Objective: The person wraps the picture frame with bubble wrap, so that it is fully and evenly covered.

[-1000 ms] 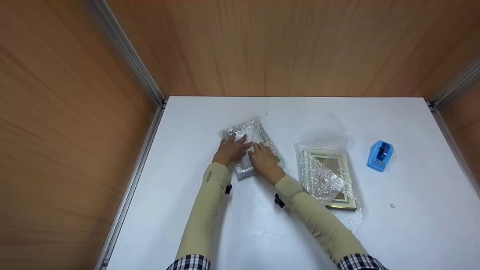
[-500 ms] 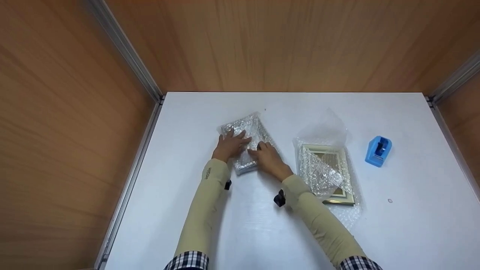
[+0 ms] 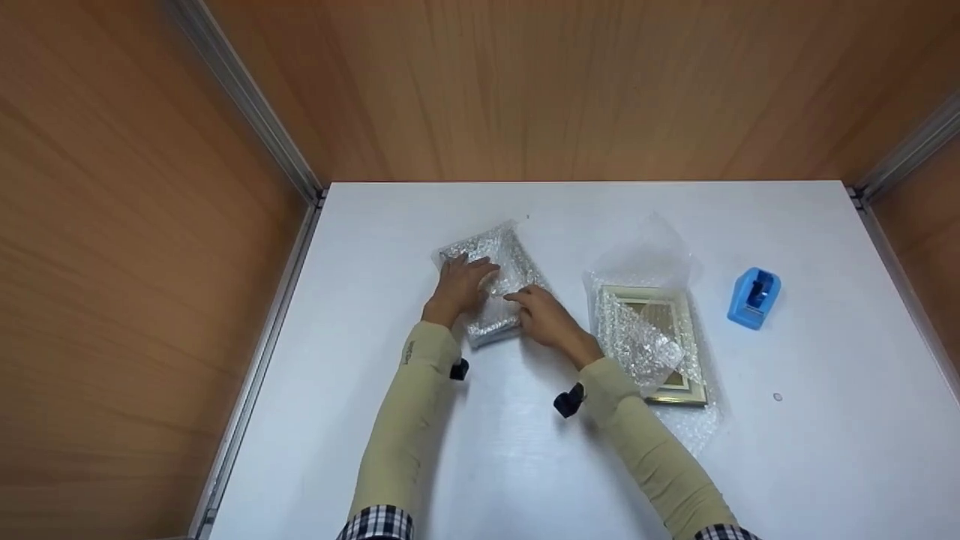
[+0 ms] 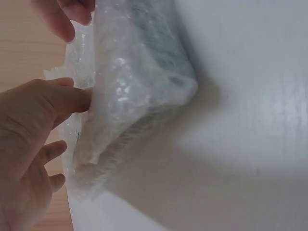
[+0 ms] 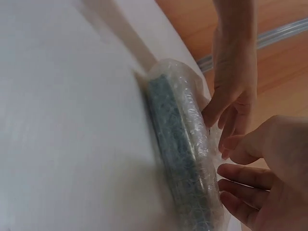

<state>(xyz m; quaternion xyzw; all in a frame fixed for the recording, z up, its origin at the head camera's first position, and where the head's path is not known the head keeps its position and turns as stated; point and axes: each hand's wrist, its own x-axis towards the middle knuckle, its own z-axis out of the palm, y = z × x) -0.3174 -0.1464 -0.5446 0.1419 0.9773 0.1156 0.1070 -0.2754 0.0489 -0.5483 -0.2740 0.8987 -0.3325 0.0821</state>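
A flat package in clear bubble wrap (image 3: 499,251) lies slightly turned on the white table; a dark greenish side shows through the wrap (image 5: 180,149) in the right wrist view. My left hand (image 3: 459,286) rests on its left part, fingers spread, the thumb touching the wrap (image 4: 125,72) in the left wrist view. My right hand (image 3: 551,321) is at the package's right side, index finger pointing over the top. In the right wrist view, the fingers of my right hand (image 5: 269,168) are loosely bent beside the wrap and grip nothing visible.
To the right, a cream and gold picture frame (image 3: 680,386) lies partly covered by bubble wrap (image 3: 637,349). Beyond it stands a blue tape dispenser (image 3: 754,298). A small round bit (image 3: 778,397) lies nearer. Wooden panels (image 3: 525,90) border the table (image 3: 487,465).
My right hand has drawn back a little to the right, away from the left hand. The left hand stays on the package, its fingers shifting slightly. The head view has tilted slightly.
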